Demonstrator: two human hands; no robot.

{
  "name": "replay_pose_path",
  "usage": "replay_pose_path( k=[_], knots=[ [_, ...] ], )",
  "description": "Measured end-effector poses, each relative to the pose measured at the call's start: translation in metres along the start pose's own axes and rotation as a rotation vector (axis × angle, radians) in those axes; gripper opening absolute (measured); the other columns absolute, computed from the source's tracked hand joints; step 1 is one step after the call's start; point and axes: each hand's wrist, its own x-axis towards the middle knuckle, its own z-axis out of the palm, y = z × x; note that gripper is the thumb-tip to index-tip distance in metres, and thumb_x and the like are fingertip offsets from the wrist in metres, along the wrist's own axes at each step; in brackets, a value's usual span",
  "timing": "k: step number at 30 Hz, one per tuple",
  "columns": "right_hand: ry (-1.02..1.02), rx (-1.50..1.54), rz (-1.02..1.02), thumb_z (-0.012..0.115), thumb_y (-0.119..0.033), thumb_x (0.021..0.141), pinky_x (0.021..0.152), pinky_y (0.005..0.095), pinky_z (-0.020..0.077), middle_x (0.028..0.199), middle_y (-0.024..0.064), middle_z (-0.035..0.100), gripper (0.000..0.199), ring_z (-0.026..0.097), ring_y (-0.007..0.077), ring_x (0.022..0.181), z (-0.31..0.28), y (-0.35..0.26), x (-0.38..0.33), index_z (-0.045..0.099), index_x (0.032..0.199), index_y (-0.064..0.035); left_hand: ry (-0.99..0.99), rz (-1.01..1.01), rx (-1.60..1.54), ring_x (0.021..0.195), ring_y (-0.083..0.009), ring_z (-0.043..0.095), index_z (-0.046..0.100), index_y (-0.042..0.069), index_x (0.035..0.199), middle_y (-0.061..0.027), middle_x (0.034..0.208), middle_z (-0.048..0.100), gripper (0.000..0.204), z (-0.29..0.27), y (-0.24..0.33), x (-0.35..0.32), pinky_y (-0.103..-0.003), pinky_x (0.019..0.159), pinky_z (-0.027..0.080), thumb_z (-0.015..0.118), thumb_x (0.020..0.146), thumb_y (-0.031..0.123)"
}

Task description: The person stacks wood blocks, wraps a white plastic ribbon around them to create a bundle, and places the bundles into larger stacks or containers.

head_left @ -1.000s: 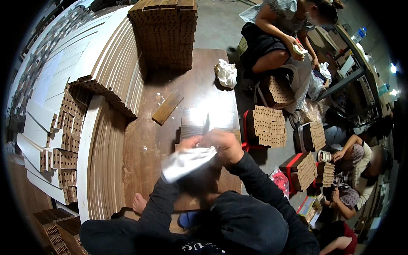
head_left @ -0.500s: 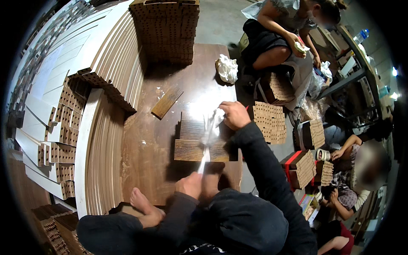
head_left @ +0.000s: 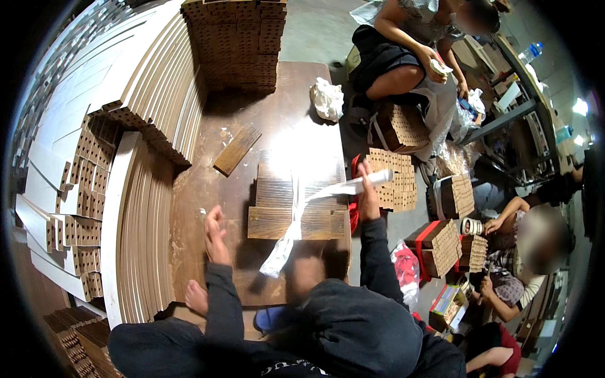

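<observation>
Brown wood-grain slats lie in a flat stepped stack [head_left: 295,208] on our dark wooden table [head_left: 201,189], and a long strip of white wrapping film [head_left: 296,220] crosses over the middle of the stack. Our right hand [head_left: 367,189] is closed around the far end of the film, where it gathers into a pale roll out past the table's right edge. The near end of the strip hangs loose toward our lap. Our left hand [head_left: 215,232] is open, fingers together and raised edge-on above the table just left of the stack, holding nothing.

We judge the bundling as barely begun: the film lies over the top only, with no turn visible around the slats, so the wrapping and fastening remain. One loose brown slat [head_left: 237,150] lies apart near the table's far side, beside a crumpled white cloth [head_left: 328,99]. Curved pale boards [head_left: 142,239] stand stacked at our left, and other people work among small perforated bundles at our right.
</observation>
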Motion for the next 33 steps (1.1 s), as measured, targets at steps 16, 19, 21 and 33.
replay_pose_path(
  k=[16,19,21,33],
  knots=[
    [0.129,0.232,0.052,0.036,-0.049,0.092,0.105,0.033,0.0179,0.129,0.0033,0.039,0.07,0.031,0.016,0.122,0.006,0.038,-0.007,0.015,0.141,-0.0038,-0.399,-0.11,-0.328,0.137,-0.0248,-0.004,-0.001,0.004,0.141,-0.0178,0.147,-0.003,0.092,0.058,-0.011,0.084,-0.04,0.109,-0.001,0.023,0.083,0.071],
    [0.051,0.206,0.117,0.031,-0.048,0.093,0.107,0.0322,0.0136,0.134,0.0069,0.032,0.068,0.026,0.0163,0.127,0.015,0.052,0.012,0.013,0.141,-0.0032,-0.341,-0.191,-0.312,0.137,-0.0243,-0.001,-0.001,0.001,0.141,-0.0153,0.148,-0.002,0.097,0.082,-0.016,0.109,-0.04,0.109,0.001,0.022,0.08,0.074],
    [0.021,0.165,0.301,0.032,-0.041,0.095,0.108,0.0297,0.0135,0.142,0.0119,0.021,0.064,0.019,0.0168,0.132,0.012,0.068,0.015,0.012,0.141,-0.0012,-0.302,0.069,0.107,0.126,-0.0223,0.029,0.021,0.001,0.139,-0.0136,0.141,0.026,0.089,0.103,-0.018,0.109,-0.033,0.104,0.023,0.032,0.082,0.069],
    [0.185,0.218,0.267,0.035,-0.052,0.092,0.106,0.0294,0.0176,0.141,0.0102,0.026,0.074,0.026,0.0199,0.128,0.04,0.069,0.017,0.018,0.138,0.0034,-0.4,-0.211,-0.175,0.136,-0.0264,0.01,0.01,0.002,0.141,-0.0181,0.146,0.012,0.113,0.097,-0.055,0.145,-0.037,0.109,0.009,0.021,0.066,0.086]
  ],
)
